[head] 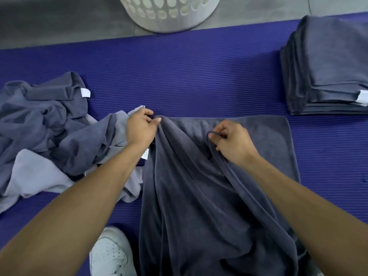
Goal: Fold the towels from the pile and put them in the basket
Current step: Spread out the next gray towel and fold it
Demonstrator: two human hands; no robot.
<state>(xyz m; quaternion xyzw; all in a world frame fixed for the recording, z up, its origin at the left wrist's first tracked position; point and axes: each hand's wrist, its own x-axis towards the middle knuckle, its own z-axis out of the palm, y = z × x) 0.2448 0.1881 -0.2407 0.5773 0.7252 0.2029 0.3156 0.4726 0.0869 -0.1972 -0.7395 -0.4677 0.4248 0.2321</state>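
Hands at work: left hand [141,127] and right hand [232,143] each have fingers pinched on the dark grey towel [199,196], draped over the purple mat [179,76]. Crumpled pile [49,126] sits left, folded stack [328,66] right, white basket [169,14] beyond.

1. Purple ribbed mat [199,72] spread across the floor, filling most of the view.
2. Grey floor [59,22] along the far edge.
3. White perforated shoe [111,253], near, left of centre, on the mat.

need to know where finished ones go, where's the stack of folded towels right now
In the head view the stack of folded towels sits at the far right on the purple mat, right of the white basket and beyond the right hand.
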